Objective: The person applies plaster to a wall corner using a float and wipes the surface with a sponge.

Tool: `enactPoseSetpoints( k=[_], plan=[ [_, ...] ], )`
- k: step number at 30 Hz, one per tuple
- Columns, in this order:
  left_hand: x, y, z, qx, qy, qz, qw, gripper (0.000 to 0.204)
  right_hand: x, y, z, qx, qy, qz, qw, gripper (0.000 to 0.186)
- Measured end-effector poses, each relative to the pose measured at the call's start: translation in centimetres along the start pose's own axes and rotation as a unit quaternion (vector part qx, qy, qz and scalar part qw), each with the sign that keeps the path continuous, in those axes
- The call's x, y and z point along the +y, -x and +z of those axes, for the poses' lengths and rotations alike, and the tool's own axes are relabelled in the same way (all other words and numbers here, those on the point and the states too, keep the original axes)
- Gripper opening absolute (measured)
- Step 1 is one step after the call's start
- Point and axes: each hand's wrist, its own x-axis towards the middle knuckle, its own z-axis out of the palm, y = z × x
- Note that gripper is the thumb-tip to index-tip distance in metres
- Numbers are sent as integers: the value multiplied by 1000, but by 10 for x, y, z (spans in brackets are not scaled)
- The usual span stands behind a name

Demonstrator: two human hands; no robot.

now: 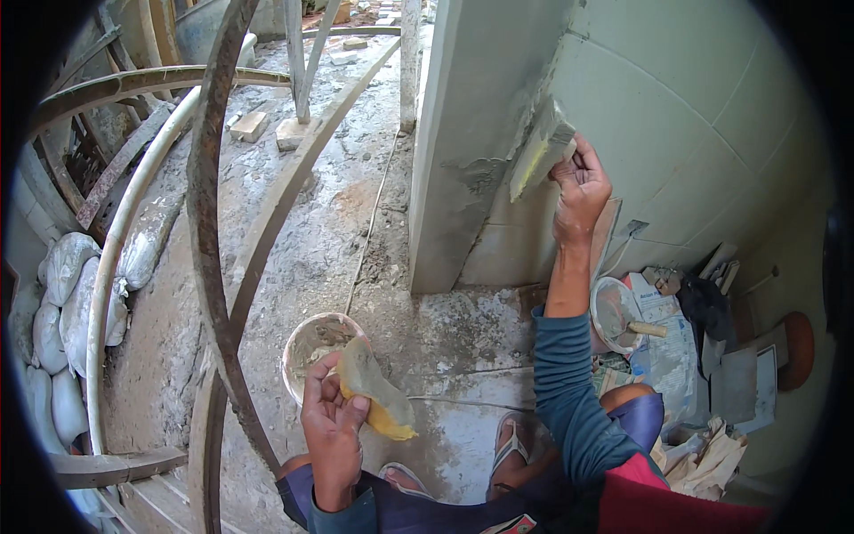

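My right hand (580,191) grips a flat, cement-coated pad (541,151) with yellow showing along its edge, held at the corner where the grey plastered pillar (454,133) meets the pale tiled wall (663,116). Fresh grey smears run along that corner. My left hand (331,414) is closed on a torn piece of yellow sponge (378,392), dirtied with grey. Just behind it on the floor stands a white bucket (301,360) with grey mix inside.
Curved metal and wooden strips (209,267) arch across my left, beside stacked white sacks (62,325). Loose blocks (252,126) lie farther back. At the right are a second bucket (612,311) with a handled tool, boards and paper scraps. My sandalled feet and a cord are below.
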Motion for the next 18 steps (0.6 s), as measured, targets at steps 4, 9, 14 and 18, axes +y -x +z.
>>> enactPoseSetpoints(
  k=[4, 9, 14, 18],
  plan=[
    [-1, -1, -2, -12, -2, 9, 1000, 52, -1, -1, 12, -16, 46, -16, 999, 40],
    [0, -1, 0, -10, -1, 0, 1000, 52, -2, 12, 39, 15, 113, -45, 992, 38],
    [0, -3, 0, -13, -1, 2, 1000, 52, 7, 18, 76, 74, 320, -160, 931, 36],
    [-2, -4, -2, -15, -3, 1, 1000, 53, 25, 27, 100, 58, 367, -226, 900, 37]
  ],
)
